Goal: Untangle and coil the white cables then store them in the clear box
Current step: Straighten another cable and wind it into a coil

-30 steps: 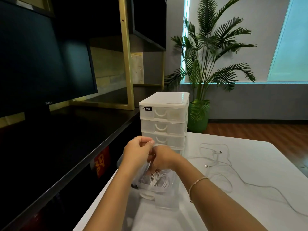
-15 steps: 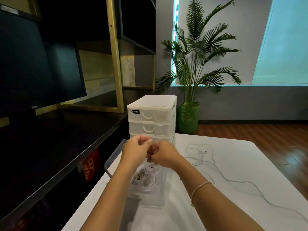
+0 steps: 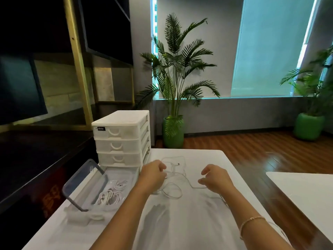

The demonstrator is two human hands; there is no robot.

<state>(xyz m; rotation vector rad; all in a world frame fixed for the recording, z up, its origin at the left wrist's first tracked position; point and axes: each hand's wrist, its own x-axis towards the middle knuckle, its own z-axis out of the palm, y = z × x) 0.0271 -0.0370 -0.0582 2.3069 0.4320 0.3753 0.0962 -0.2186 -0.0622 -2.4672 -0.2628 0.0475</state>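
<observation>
Head view, left to right. At far left the clear box (image 3: 115, 184) stood on the white bench (image 3: 189, 222), just in front of the white drawer unit (image 3: 122, 138), its dark-rimmed lid (image 3: 84, 186) propped open against its left side, presumably so that finished coils could be dropped in without a pause. Coiled white cables (image 3: 110, 194) lay inside the box, so part of the task appeared done. To the right of the box, the left hand (image 3: 153, 175) hovered low over the loose white cable (image 3: 173, 183), which lay in tangled loops on the bench between the two hands, one plug end (image 3: 178, 164) lying beyond the hand. The left grip was curled, its fingers at the cable; whether it pinched a strand or only touched it could not be told. Further right, the right hand (image 3: 215, 175) was held just above the bench, its grip half open with fingers loosely bent and nothing between them, near a strand that ran on past the wrist toward the near right edge. The hands were likely set apart like this to take the cable at two places and draw the loops out. A thin bracelet (image 3: 252, 221) showed on the right forearm. Behind stood a potted palm (image 3: 176, 83)
</observation>
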